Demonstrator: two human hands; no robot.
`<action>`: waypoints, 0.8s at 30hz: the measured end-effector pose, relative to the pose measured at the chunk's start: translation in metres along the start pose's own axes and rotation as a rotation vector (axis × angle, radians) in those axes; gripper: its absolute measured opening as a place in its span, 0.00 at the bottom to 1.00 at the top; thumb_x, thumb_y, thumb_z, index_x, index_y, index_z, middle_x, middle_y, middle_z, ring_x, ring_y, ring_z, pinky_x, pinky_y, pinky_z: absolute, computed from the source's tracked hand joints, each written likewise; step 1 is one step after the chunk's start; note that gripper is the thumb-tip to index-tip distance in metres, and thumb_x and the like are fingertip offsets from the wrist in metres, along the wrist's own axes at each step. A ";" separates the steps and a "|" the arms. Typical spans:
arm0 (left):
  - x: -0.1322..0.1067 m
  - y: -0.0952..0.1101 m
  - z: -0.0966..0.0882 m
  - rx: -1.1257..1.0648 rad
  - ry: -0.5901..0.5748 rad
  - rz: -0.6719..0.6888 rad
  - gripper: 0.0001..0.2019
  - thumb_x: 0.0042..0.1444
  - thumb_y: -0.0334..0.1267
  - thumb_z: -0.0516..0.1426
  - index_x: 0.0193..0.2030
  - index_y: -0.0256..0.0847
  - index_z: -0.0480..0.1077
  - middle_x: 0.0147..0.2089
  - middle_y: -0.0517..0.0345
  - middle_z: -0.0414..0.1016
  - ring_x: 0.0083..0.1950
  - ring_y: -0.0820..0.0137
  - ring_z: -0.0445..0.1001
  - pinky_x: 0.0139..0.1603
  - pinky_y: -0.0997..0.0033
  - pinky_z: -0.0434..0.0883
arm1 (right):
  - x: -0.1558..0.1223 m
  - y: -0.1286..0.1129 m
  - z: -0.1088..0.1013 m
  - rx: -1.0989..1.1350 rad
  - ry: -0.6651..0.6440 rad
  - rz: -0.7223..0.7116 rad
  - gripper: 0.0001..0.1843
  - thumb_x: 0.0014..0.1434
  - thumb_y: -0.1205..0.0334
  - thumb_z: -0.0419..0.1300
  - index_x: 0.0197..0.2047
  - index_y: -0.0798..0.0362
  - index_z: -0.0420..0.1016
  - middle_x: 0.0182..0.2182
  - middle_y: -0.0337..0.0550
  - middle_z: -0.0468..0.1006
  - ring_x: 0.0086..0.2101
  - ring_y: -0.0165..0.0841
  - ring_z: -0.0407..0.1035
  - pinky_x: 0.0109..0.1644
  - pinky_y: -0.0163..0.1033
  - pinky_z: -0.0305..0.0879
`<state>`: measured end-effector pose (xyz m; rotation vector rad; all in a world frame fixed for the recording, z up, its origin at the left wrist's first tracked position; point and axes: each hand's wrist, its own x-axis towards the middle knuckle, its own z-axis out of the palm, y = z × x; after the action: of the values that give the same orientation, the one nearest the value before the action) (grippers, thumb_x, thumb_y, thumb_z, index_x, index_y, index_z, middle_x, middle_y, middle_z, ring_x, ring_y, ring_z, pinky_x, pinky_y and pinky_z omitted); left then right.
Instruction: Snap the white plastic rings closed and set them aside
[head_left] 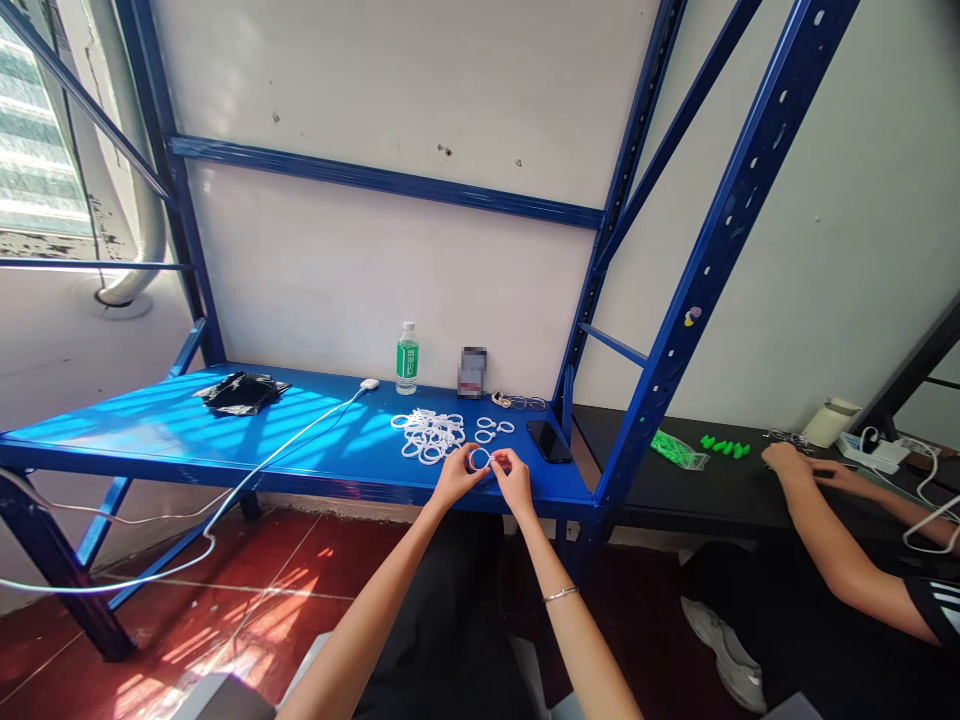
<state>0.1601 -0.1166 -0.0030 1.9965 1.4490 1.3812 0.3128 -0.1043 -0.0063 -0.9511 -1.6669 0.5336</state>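
Both my hands meet at the front edge of the blue shelf. My left hand and my right hand pinch a small white ring between their fingertips. A pile of several white rings lies just behind and left of my hands. A few loose white rings sit behind my right hand. A thin bracelet is on my right wrist.
A black phone lies right of my hands. Farther back stand a green-labelled water bottle and a small dark box. A white cable runs off the shelf. Black bags lie left. Another person's arm rests on the black table with green parts.
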 end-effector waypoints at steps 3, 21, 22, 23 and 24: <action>0.000 0.000 0.000 0.000 0.007 0.013 0.20 0.48 0.46 0.59 0.47 0.40 0.68 0.29 0.61 0.67 0.31 0.69 0.69 0.31 0.73 0.66 | 0.000 -0.001 0.000 -0.003 -0.001 0.006 0.08 0.56 0.56 0.55 0.35 0.50 0.71 0.33 0.44 0.77 0.35 0.39 0.72 0.39 0.41 0.69; 0.000 -0.001 0.000 0.004 -0.007 -0.002 0.20 0.49 0.46 0.58 0.48 0.40 0.68 0.28 0.61 0.68 0.32 0.69 0.69 0.33 0.72 0.66 | -0.001 -0.003 0.000 -0.021 -0.009 -0.004 0.09 0.56 0.56 0.55 0.36 0.52 0.71 0.32 0.44 0.77 0.34 0.38 0.72 0.39 0.40 0.69; 0.000 -0.001 0.000 0.004 -0.007 -0.004 0.20 0.49 0.46 0.58 0.48 0.40 0.68 0.28 0.61 0.68 0.32 0.69 0.69 0.33 0.72 0.66 | -0.001 -0.004 0.000 -0.022 -0.009 -0.006 0.09 0.57 0.56 0.55 0.36 0.52 0.71 0.32 0.44 0.77 0.34 0.37 0.72 0.38 0.40 0.69; 0.000 -0.001 0.000 0.004 -0.007 -0.004 0.21 0.48 0.47 0.58 0.48 0.39 0.68 0.28 0.61 0.68 0.32 0.69 0.69 0.33 0.72 0.66 | -0.001 -0.004 0.000 -0.022 -0.009 -0.009 0.09 0.57 0.56 0.55 0.36 0.52 0.71 0.32 0.44 0.77 0.34 0.37 0.72 0.38 0.39 0.69; 0.000 -0.001 0.000 0.002 -0.008 -0.003 0.21 0.48 0.47 0.58 0.47 0.39 0.68 0.28 0.61 0.68 0.32 0.69 0.69 0.33 0.73 0.66 | -0.001 -0.004 0.000 -0.021 -0.008 -0.011 0.09 0.57 0.56 0.54 0.36 0.52 0.71 0.32 0.44 0.77 0.34 0.37 0.72 0.38 0.39 0.69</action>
<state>0.1595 -0.1169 -0.0034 1.9978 1.4502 1.3697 0.3119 -0.1077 -0.0038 -0.9559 -1.6873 0.5137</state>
